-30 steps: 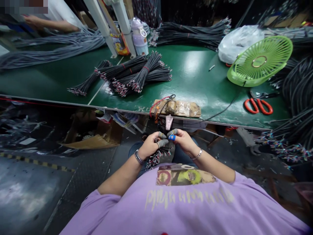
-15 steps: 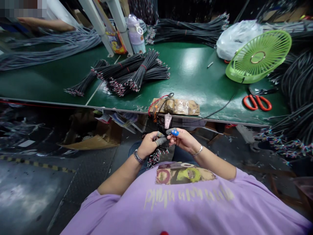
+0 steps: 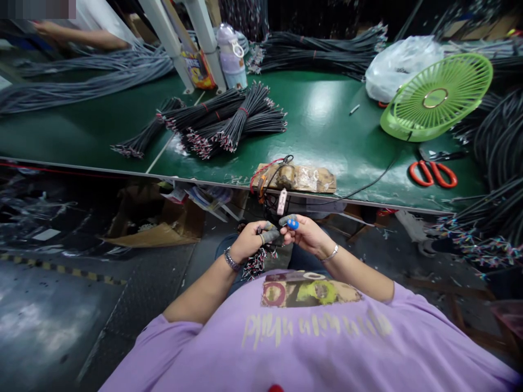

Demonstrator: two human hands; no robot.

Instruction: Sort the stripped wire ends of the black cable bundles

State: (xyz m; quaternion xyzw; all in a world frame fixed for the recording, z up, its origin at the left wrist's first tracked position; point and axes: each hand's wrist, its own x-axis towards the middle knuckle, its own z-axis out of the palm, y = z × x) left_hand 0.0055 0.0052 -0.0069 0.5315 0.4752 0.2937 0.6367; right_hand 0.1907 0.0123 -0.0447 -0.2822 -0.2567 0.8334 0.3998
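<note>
We've got the L hand (image 3: pixel 250 239) curled round a bundle of dark cables (image 3: pixel 254 264), grey-covered thumb & fingertips closed on it; the stripped red, white & black wire ends stick out below, toward the shirt (image 3: pixel 302 337). The bundle's in front of the table (image 3: pixel 310 144), over our lap, btwn the forearms. The R hand (image 3: pixel 305 234) is right beside it, tips of thumb & forefinger close tog. at the L fingertips, a blue cover on one; too small for us to tell if a wire's pinched there. We wear a watch (image 3: pixel 231 259) on the L wrist & a bracelet (image 3: pixel 332 253) on the R.

Just beyond the hands, a pale pink tag-like piece (image 3: pixel 281 202) hangs at the table edge, nr a taped wooden block (image 3: pixel 316 179) w/ wires on it. Further L, we see tied black cable bundles (image 3: pixel 245 120) piled crosswise, w/ a lilac bottle (image 3: pixel 232 62) behind. To the R: red-handled scissors (image 3: pixel 433 170), a green fan (image 3: pixel 436 98) tilted back & a plastic bag (image 3: pixel 398 68) behind it. Far L, a co-worker's arm (image 3: pixel 96 38) is above grey cables (image 3: pixel 81 84).
</note>
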